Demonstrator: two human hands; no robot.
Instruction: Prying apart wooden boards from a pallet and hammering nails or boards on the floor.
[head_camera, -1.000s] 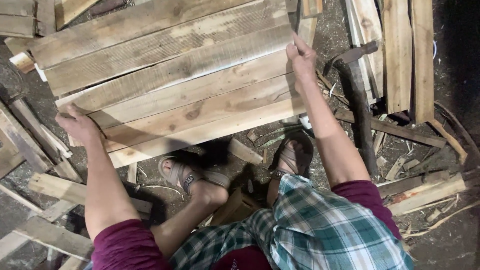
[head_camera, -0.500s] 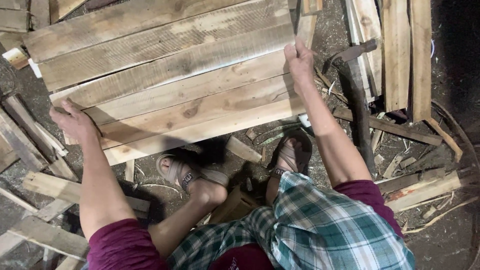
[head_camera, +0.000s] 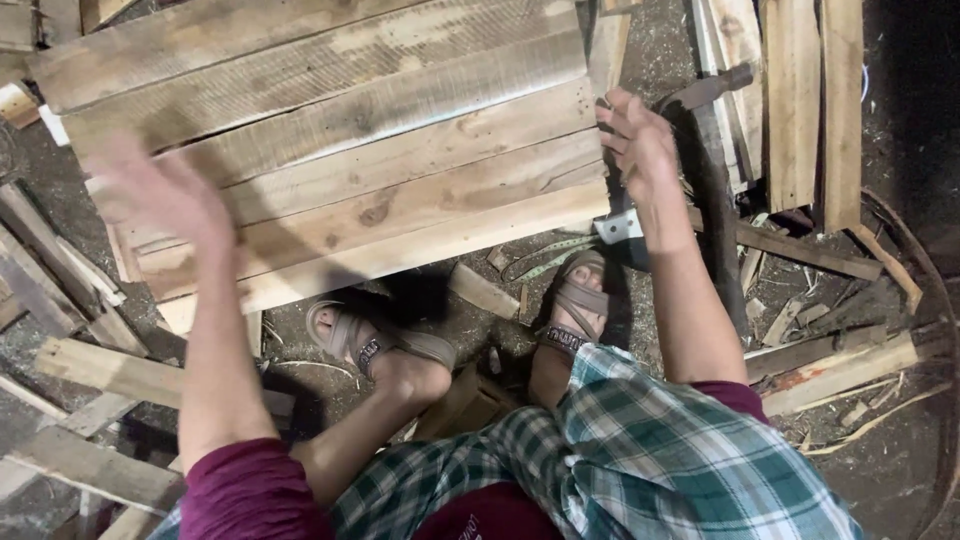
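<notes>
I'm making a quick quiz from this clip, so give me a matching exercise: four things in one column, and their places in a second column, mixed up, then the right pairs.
Things:
1. plank panel
2. left hand
3. right hand
4. sandals

Places:
A. at the panel's right edge
B. on the ground just below the panel
C. raised and blurred over the panel's left end
D. filling the upper left of the view

Pairs: 1-D, 2-C, 3-A, 4-B

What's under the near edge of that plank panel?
Dirt floor with wood scraps shows below the plank panel; the left sandalled foot sits at its edge. Farther under is covered.
</notes>
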